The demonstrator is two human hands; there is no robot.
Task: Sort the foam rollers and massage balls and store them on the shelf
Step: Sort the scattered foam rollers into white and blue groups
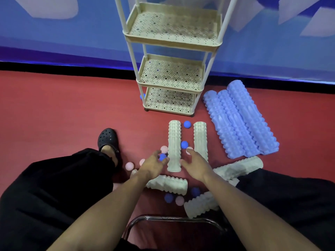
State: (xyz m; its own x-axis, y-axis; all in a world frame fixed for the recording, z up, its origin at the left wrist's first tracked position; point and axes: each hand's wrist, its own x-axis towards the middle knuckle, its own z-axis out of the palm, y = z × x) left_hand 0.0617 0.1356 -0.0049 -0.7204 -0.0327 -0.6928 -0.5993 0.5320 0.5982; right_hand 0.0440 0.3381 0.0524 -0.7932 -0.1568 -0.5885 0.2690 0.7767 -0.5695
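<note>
While the shelf stands bare, left hand and right hand, fingers spread and holding nothing, flank a cream roller, likely to lift it.

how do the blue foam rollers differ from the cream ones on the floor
The blue foam rollers are lavender blue; the cream foam rollers are off-white. The blue ones lie packed side by side, touching, right of the shelf; the cream ones are scattered at different angles, with massage balls between them. The blue ones look longer and thicker. Both have ridged, bumpy surfaces and lie flat on the red floor.
</note>
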